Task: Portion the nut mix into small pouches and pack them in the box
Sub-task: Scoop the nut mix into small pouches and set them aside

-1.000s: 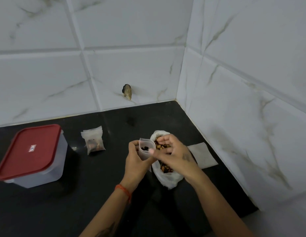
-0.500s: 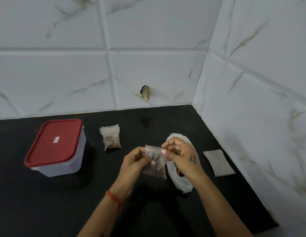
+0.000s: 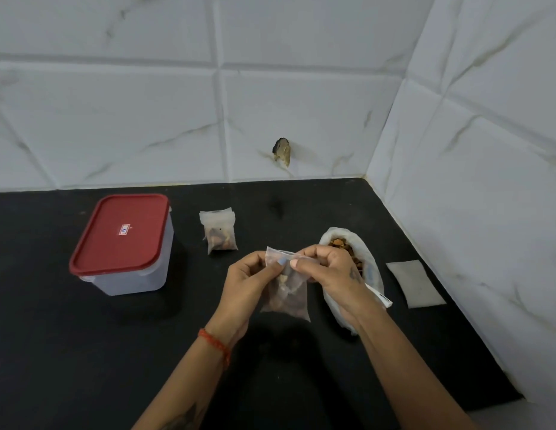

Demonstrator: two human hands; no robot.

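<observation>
A small clear pouch (image 3: pixel 287 294) with nuts in its lower half hangs above the black counter. My left hand (image 3: pixel 252 277) pinches its top strip on the left, and my right hand (image 3: pixel 329 270) pinches the same strip on the right. Behind my right hand lies the big white bag of nut mix (image 3: pixel 368 268), open at the top with brown nuts showing. A filled pouch (image 3: pixel 219 232) rests on the counter further back. The plastic box (image 3: pixel 124 243) with a red lid stands shut at the left.
A flat pouch with nothing in it (image 3: pixel 414 283) lies on the black counter (image 3: pixel 84 352) near the right wall. White tiled walls meet in the far right corner. A dark chipped hole (image 3: pixel 281 150) marks the back wall.
A second ago my right hand was dropping nuts into the pouch held open by my left hand. Now both hands pinch the pouch's top strip, and the view has shifted so everything sits further right.
</observation>
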